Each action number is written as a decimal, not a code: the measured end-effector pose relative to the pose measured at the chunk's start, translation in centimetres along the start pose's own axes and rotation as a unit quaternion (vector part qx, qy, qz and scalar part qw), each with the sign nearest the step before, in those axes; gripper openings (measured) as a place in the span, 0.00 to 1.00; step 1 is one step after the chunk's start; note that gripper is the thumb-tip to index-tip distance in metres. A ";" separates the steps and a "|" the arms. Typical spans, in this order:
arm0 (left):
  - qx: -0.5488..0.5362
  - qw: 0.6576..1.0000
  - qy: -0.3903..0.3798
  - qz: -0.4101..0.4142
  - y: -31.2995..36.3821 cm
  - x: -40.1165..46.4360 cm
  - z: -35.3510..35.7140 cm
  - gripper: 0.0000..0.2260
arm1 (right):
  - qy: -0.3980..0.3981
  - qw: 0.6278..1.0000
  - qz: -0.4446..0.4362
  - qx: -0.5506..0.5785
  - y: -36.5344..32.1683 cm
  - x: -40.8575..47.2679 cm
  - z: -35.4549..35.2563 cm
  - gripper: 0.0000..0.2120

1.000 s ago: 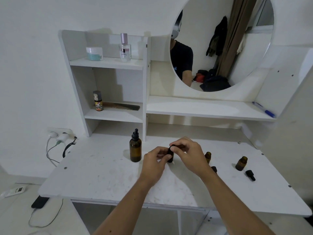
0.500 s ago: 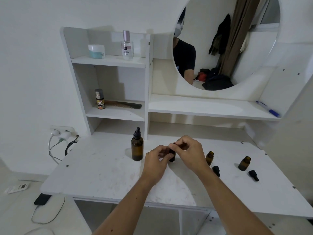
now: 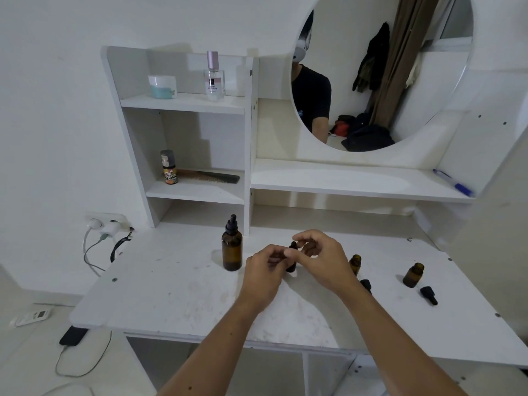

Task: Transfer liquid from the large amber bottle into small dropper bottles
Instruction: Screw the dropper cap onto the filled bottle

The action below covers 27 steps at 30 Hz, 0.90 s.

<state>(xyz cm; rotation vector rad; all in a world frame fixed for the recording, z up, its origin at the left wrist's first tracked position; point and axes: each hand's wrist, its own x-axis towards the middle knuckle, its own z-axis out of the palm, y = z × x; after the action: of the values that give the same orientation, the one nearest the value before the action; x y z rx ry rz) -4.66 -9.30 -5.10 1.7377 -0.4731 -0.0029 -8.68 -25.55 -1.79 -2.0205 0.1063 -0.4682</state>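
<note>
Your left hand (image 3: 264,268) still holds the small bottle (image 3: 291,265) mid-table while your right fingers (image 3: 303,238) keep pinching its cap (image 3: 293,245), so you're probably still unscrewing.

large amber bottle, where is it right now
In the head view the large amber bottle stands upright on the white desk, just left of the left hand and in front of the shelf unit's divider, its black dropper cap on.

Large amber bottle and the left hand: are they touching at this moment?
Apart. The head view shows a strip of white tabletop between the large amber bottle and the left hand, which instead holds the small dropper bottle further right.
</note>
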 end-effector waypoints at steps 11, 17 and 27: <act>0.008 1.000 -0.004 0.001 -0.3 0.2 0.0 0.08 | -0.001 1.000 -0.008 -0.006 -0.2 -0.1 0.0 0.11; 0.011 1.000 -0.004 -0.002 -0.5 0.3 0.1 0.08 | -0.020 0.998 -0.035 -0.037 0.1 -0.2 -0.3 0.09; 0.008 1.000 0.001 -0.009 -0.6 0.3 0.2 0.09 | -0.029 0.997 -0.044 -0.055 0.4 -0.2 -0.1 0.13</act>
<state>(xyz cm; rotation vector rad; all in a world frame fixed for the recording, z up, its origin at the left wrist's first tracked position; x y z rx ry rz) -4.22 -9.46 -5.63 1.7567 -0.4578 -0.0102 -8.89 -25.77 -2.10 -2.1521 0.0066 -0.4678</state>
